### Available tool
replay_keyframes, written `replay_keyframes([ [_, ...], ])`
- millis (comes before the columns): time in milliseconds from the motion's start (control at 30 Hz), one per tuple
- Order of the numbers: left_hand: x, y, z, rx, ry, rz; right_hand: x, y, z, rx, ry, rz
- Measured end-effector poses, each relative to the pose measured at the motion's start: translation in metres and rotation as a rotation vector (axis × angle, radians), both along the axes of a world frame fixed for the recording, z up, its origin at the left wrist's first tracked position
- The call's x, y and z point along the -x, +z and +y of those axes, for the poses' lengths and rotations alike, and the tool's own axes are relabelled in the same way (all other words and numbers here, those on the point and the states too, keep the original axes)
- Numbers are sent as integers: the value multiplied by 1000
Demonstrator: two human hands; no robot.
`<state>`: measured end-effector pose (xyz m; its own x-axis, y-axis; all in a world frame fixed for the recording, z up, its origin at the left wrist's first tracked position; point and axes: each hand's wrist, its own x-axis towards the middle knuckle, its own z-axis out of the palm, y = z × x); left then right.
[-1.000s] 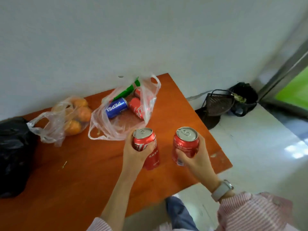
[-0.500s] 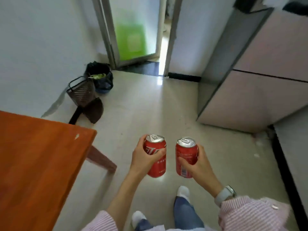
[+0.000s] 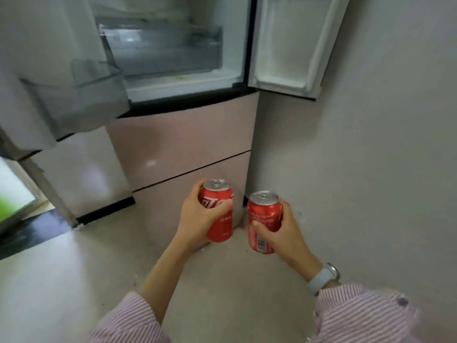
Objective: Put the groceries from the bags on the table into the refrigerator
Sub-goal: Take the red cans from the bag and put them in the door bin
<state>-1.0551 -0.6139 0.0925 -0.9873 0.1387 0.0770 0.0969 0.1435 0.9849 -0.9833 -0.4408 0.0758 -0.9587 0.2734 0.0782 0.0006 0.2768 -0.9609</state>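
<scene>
My left hand (image 3: 197, 216) grips a red cola can (image 3: 218, 211) upright, and my right hand (image 3: 284, 233) grips a second red cola can (image 3: 263, 219) beside it. Both cans are held low in front of the refrigerator (image 3: 183, 134), whose upper compartment stands open above them. Inside I see a clear drawer (image 3: 163, 48) and a white bottom ledge. The left door (image 3: 44, 70) with its grey bin swings out toward me; the right door (image 3: 286, 43) is open against the wall. The table and bags are out of view.
The refrigerator's pink lower drawers are closed. A grey wall (image 3: 358, 144) runs close along the right side. A doorway (image 3: 14, 201) with green light shows at the far left. Pale floor (image 3: 61, 280) lies below my arms.
The view swung from the table, past the doorway, to the open refrigerator. Both cans stayed in my hands, and the refrigerator is now directly ahead and close.
</scene>
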Motion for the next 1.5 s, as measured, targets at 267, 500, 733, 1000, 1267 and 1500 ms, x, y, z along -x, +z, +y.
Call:
replay_keyframes([
  [267,144,139,108,-162,-119,273,125,118,107,-69,-136,278],
  [500,272,275,163,-389,-175,551,259,256,170,-252,-167,567],
  [733,386,395,208,-514,-251,711,371,393,208,-413,-315,747],
  [1000,475,398,269,-230,-251,675,444,415,240,-620,-416,573],
  [1267,491,387,285,168,-158,781,469,400,255,-845,-484,380],
  [1500,484,378,300,146,-48,893,467,403,261,-1006,-556,348],
])
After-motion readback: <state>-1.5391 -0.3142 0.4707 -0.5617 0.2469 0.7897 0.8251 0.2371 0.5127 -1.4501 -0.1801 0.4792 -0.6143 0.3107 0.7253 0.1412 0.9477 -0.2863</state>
